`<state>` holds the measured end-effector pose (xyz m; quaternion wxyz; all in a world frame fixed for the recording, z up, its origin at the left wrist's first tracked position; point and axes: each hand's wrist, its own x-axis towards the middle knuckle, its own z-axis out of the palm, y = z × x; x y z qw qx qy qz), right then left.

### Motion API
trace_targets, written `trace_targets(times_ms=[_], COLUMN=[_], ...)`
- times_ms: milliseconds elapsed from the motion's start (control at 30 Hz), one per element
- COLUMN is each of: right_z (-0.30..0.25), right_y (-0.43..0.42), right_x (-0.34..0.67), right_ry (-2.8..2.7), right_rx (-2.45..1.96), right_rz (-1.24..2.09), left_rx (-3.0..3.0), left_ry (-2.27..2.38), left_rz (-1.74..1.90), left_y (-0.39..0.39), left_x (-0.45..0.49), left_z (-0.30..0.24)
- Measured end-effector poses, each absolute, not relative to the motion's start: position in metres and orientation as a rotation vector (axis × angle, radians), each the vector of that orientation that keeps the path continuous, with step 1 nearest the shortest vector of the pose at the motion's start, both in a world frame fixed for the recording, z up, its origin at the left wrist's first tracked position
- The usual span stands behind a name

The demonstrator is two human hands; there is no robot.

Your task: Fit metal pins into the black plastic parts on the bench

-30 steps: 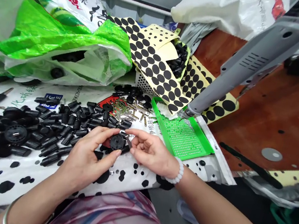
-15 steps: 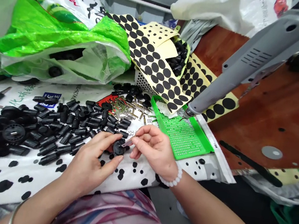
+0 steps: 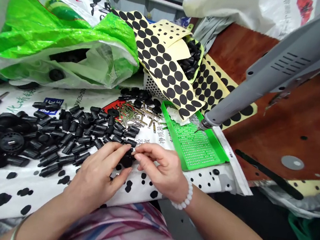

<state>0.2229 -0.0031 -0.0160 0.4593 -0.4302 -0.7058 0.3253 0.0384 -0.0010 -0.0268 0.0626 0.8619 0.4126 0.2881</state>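
We list: one black part, apparently unfinished — left hand pinching it, right hand pressed together (contents hidden); black cylinders loose.

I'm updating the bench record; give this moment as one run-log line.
left hand: holds black part | right hand: fingers at that part | grey tool: tip over green tray

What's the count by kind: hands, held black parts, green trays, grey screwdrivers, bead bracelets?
Left hand and right hand: 2
Held black part: 1
Green tray: 1
Grey screwdriver: 1
Bead bracelet: 1
Total: 6
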Motion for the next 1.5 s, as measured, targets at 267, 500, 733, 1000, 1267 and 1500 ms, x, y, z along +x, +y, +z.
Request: trace_targets(times_ms=[267,500,733,1000,1267,1500], right_z=[-0.015,-0.007,-0.014,-0.013,-0.013,-0.011], right_y=[-0.001,-0.005,-0.001,0.000,-0.002,-0.007], right_x=[0.225,0.226,0.227,0.233,0.226,0.228], right_ry=[-1.556,-2.173,-2.361,-2.409,-2.013,-1.892], right_rx=[-1.080,-0.987,-0.901,-0.888,-0.983,-0.941], right_rz=[1.076,0.225,0.136,0.149,0.728,0.674], left_rx=[2.305,2.404,2.387,2.414,2.417,2.296], left_ry=[1.089,1.111,1.114,1.061,1.086,1.123], left_rz=[0.844,0.936,0.934,0.901,0.946,0.911], left_y=[0.001,-0.005,-0.004,-0.005,-0.011,-0.015], left_x=[0.032,0.033,0.034,0.033,0.034,0.030], left_z=[-0.019,-0.023,-0.024,-0.030,-0.034,-0.029])
